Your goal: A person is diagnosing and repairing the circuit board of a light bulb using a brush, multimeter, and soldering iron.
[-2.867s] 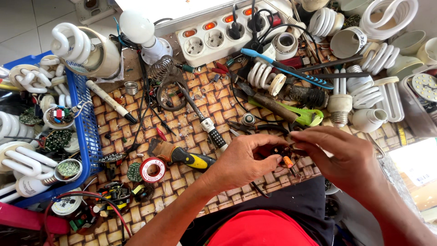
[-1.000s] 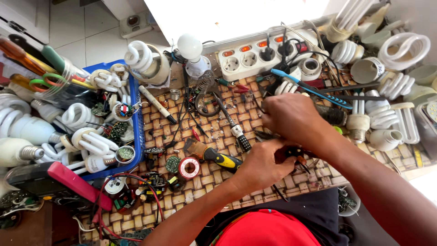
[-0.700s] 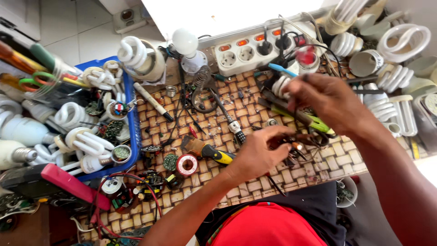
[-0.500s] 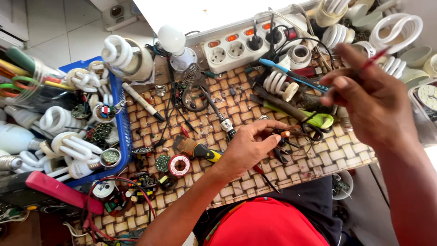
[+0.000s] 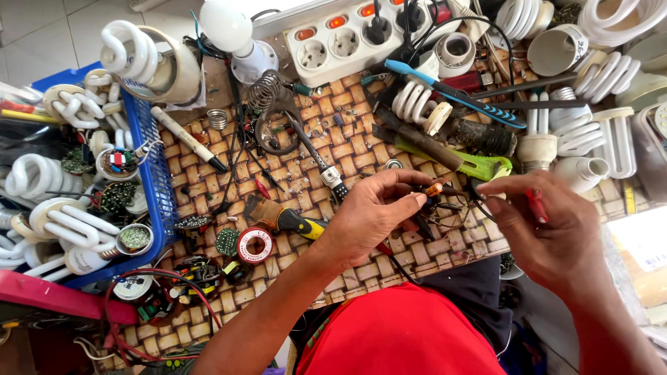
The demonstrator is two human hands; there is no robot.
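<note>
Component (image 5: pixel 433 189), one, pinched by left hand (image 5: pixel 372 215); right hand (image 5: pixel 549 232) beside.

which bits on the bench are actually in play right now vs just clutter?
In use:
left hand pinching a small orange component with dark wires
right hand holding a red-handled tool

Lying about:
power strip
solder reel
blue basket of spiral lamps
green cutter
blue toothbrush

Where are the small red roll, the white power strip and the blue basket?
Small red roll (image 5: pixel 254 244), head view, on its red side wall.
White power strip (image 5: pixel 347 43), head view, on a socket face.
Blue basket (image 5: pixel 158 182), head view, on its right wall.
</note>
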